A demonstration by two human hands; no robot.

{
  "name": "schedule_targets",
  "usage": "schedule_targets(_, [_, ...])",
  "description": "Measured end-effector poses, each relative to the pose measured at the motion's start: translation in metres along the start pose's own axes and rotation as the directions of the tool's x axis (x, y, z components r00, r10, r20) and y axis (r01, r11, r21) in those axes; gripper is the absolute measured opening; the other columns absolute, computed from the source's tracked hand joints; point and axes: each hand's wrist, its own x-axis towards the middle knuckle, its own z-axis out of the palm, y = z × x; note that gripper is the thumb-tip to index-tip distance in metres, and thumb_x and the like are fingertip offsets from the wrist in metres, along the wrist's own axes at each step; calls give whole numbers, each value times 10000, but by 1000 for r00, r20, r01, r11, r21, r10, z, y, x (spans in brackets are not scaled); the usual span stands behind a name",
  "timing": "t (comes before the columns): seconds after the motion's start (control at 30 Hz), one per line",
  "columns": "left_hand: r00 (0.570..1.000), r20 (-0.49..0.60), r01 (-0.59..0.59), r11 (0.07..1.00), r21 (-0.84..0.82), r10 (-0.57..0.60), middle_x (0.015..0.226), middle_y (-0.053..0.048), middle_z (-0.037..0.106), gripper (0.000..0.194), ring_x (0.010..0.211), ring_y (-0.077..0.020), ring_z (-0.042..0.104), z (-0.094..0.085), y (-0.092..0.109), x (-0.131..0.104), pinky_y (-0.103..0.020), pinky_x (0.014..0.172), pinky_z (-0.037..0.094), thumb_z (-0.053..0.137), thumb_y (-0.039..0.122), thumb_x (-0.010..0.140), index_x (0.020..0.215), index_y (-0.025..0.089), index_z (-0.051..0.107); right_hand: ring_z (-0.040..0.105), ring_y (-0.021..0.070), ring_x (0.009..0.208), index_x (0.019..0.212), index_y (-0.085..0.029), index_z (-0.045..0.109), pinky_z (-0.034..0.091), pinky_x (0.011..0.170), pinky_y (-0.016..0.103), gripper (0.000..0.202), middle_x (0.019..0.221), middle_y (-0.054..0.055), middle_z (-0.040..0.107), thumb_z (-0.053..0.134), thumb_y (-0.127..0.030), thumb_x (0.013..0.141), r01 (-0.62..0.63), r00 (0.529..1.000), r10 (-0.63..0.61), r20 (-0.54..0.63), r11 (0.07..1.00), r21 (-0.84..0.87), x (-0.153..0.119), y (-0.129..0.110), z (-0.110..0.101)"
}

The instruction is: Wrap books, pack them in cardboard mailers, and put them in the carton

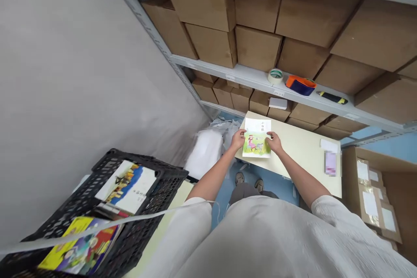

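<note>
A thin picture book (257,138) with a white and green illustrated cover is held over the pale tabletop (299,145). My left hand (239,140) grips its left edge, fingers closed on the cover's side. On the opposite edge, my right hand (274,142) pinches the book, thumb on the front. The cover shows a figure in red and a grey animal, with a few dark characters near the top. Whether the book's lower edge touches the table, I cannot tell.
A black plastic crate (153,208) with several books stands at lower left. Cardboard boxes (257,47) fill the shelves ahead. A tape roll (275,76), an orange and blue item (300,85) and a cutter (332,97) lie on the shelf edge. An open carton (350,178) stands right.
</note>
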Motion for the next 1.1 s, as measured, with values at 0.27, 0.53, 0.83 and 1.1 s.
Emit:
schedule_targets(0.27, [970, 228, 12, 952, 306, -85, 1346, -133, 765, 547, 1192, -281, 731, 29, -51, 34, -436, 1123, 542, 805, 177, 727, 1271, 192, 751, 630, 298, 1255, 1201, -233, 730, 502, 1170, 479, 482, 1339, 115, 663, 651, -348, 740, -144, 989, 141, -47, 987, -65, -3, 49, 20])
schedule_targets(0.53, [921, 387, -168, 933, 318, 34, 1519, -133, 668, 484, 1523, -286, 533, 22, -66, 69, -449, 1291, 398, 685, 134, 846, 1325, 189, 728, 521, 306, 1472, 1285, -259, 701, 472, 1220, 490, 512, 1544, 121, 548, 674, -348, 781, -211, 974, 211, -85, 977, 5, 18, 63, 53])
schedule_targets(0.83, [717, 684, -430, 685, 587, -136, 1823, -173, 230, 675, 1677, -380, 255, 14, -78, 57, -485, 1345, 272, 710, 207, 859, 1521, 183, 580, 626, 305, 1366, 1287, -223, 708, 458, 1230, 498, 543, 1426, 115, 681, 685, -317, 753, -376, 925, 372, -73, 925, -55, 6, 59, 79])
schedule_targets(1.1, [695, 688, -399, 684, 610, -209, 1855, -151, 52, 935, 1715, -389, 72, 16, -79, 73, -508, 1363, 228, 752, 273, 790, 1659, 191, 417, 625, 315, 1391, 1340, -229, 690, 505, 1185, 488, 602, 1527, 137, 650, 754, -369, 758, -439, 891, 452, -47, 883, 168, 26, 48, 76])
